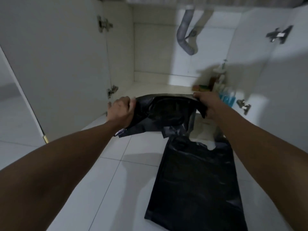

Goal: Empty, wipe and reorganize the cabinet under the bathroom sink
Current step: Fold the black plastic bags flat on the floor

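My left hand and right hand pinch the black trash bag, pulling its mouth wide before the cabinet.

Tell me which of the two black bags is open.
The upper black bag, its mouth stretched between the left hand and right hand at the cabinet front. The other black bag lies flat on the floor tiles.

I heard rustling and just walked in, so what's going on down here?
A person faces the open under-sink cabinet, with the left hand and right hand each gripping an edge of a black plastic bag, holding its mouth open. A second black bag lies flat on the floor tiles. Some bottles stand at the cabinet's right side.
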`<state>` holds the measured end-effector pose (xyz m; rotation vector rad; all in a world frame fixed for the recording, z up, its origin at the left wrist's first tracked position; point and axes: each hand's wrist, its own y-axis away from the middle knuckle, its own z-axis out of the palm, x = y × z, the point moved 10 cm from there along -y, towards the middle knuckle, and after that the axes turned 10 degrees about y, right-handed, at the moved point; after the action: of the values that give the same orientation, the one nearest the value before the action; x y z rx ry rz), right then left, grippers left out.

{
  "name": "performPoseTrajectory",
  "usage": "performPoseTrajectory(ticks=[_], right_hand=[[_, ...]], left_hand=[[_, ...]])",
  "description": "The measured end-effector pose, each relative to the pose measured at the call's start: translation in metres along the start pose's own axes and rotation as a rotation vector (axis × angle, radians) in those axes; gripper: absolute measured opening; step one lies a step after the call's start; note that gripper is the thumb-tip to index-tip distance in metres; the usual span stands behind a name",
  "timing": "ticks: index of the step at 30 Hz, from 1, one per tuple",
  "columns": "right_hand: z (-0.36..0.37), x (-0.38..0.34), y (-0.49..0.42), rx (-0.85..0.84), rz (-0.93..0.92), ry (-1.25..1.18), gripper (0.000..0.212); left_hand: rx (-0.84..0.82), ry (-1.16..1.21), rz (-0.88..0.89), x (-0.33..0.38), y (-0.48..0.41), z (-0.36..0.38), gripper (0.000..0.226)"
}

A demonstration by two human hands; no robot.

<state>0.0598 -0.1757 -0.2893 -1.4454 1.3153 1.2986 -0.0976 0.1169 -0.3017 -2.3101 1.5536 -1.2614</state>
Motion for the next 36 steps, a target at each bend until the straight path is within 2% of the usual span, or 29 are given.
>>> performPoseTrajectory(ticks=[2, 4, 6, 8, 11, 12, 14, 16, 17, 19, 21, 22, 24, 26, 27, 28, 29, 31, 32, 34, 35, 36], right_hand=[[-0.016, -0.001, 0.004, -0.025, 0.048, -0.073, 0.015], [-0.037, 0.000, 0.005, -0.010, 0.077, -0.113, 0.022], [-0.059, 0.004, 0.013, 0.033, 0.127, -0.136, 0.016], [-0.079, 0.008, 0.014, 0.080, 0.125, -0.137, 0.016], [-0.089, 0.017, 0.012, -0.010, 0.102, -0.235, 0.011], [-0.094, 0.021, 0.008, -0.038, 0.089, -0.309, 0.016], [-0.102, 0.028, -0.001, -0.064, 0.057, -0.512, 0.040], [-0.103, 0.046, -0.008, -0.032, 0.073, -0.764, 0.068], [-0.100, 0.059, -0.008, 0.004, 0.104, -0.807, 0.079], [-0.082, 0.085, -0.003, 0.012, 0.203, -0.609, 0.094], [-0.046, 0.091, 0.011, -0.192, 0.244, -0.300, 0.102], [-0.027, 0.089, 0.018, -0.313, 0.257, -0.192, 0.103], [-0.008, 0.083, 0.025, -0.404, 0.255, -0.070, 0.098], [-0.008, 0.078, 0.017, -0.329, 0.245, -0.028, 0.066], [-0.011, 0.076, 0.012, -0.264, 0.246, -0.030, 0.045], [-0.013, 0.073, 0.010, -0.221, 0.249, -0.078, 0.032], [-0.015, 0.068, 0.008, -0.198, 0.250, -0.163, 0.026], [-0.023, 0.053, 0.003, -0.189, 0.232, -0.375, 0.031], [-0.028, 0.047, -0.003, -0.194, 0.213, -0.480, 0.036], [-0.037, 0.036, -0.015, -0.204, 0.190, -0.651, 0.044], [-0.042, 0.035, -0.020, -0.193, 0.184, -0.693, 0.046], [-0.046, 0.036, -0.025, -0.183, 0.176, -0.727, 0.046]], left_hand=[[-0.122, -0.044, 0.037, 0.024, 0.003, 0.014, 0.073], [-0.242, -0.239, 0.156, 0.050, 0.010, 0.034, 0.085], [-0.278, -0.310, 0.234, 0.068, 0.017, 0.051, 0.078], [-0.285, -0.187, 0.220, 0.077, 0.017, 0.061, 0.064], [-0.312, 0.027, 0.099, 0.080, 0.012, 0.071, 0.048], [-0.317, 0.065, 0.061, 0.080, 0.009, 0.075, 0.042], [-0.317, 0.150, -0.029, 0.079, 0.004, 0.084, 0.040], [-0.320, 0.259, -0.152, 0.075, 0.001, 0.095, 0.049], [-0.327, 0.317, -0.221, 0.074, 0.002, 0.101, 0.053], [-0.337, 0.406, -0.315, 0.078, 0.006, 0.112, 0.060], [-0.410, 0.469, -0.280, 0.097, 0.010, 0.124, 0.066], [-0.497, 0.532, -0.239, 0.113, 0.015, 0.132, 0.069], [-0.773, 0.700, -0.251, 0.144, 0.039, 0.150, 0.079], [-0.944, 0.809, -0.333, 0.157, 0.054, 0.157, 0.093], [-0.934, 0.847, -0.375, 0.156, 0.055, 0.156, 0.093], [-0.855, 0.885, -0.420, 0.149, 0.051, 0.154, 0.086], [-0.737, 0.916, -0.459, 0.139, 0.046, 0.151, 0.074], [-0.519, 0.864, -0.531, 0.108, 0.049, 0.145, 0.051], [-0.493, 0.788, -0.589, 0.091, 0.058, 0.148, 0.048], [-0.628, 0.652, -0.803, 0.057, 0.092, 0.167, 0.068], [-0.748, 0.645, -0.914, 0.047, 0.111, 0.179, 0.079], [-0.858, 0.715, -0.987, 0.046, 0.123, 0.192, 0.082]])
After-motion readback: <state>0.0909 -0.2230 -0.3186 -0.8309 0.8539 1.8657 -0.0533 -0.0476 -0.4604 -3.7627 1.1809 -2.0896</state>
